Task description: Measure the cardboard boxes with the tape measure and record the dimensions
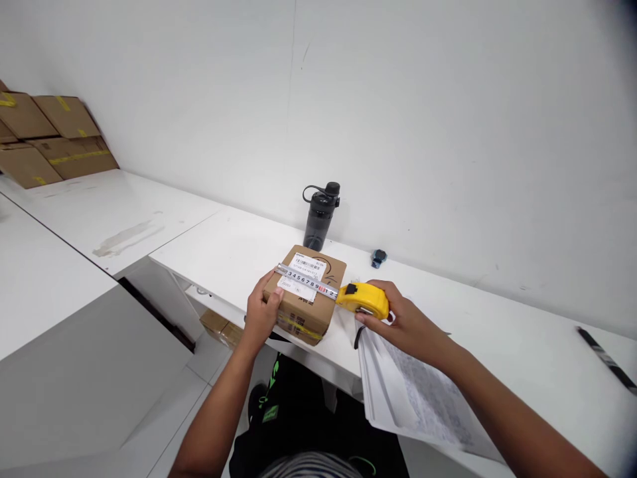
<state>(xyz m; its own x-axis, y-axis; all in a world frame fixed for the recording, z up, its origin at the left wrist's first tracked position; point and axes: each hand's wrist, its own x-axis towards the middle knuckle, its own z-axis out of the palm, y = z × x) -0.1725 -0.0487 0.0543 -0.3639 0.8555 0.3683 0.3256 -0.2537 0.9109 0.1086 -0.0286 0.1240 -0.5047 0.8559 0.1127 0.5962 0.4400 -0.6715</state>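
A small brown cardboard box (318, 309) with a white label sits at the near edge of the white table (497, 332). My left hand (259, 313) grips the box's left side and pins the end of a tape measure blade (306, 279) stretched across the top. My right hand (398, 318) is closed on the yellow tape measure case (365, 299) just right of the box.
A dark water bottle (321, 216) stands behind the box by the wall. A small blue object (378, 257) lies to its right. Printed papers (423, 392) hang over the table edge under my right arm. A black pen (607, 360) lies far right. Cardboard boxes (44, 136) are stacked far left.
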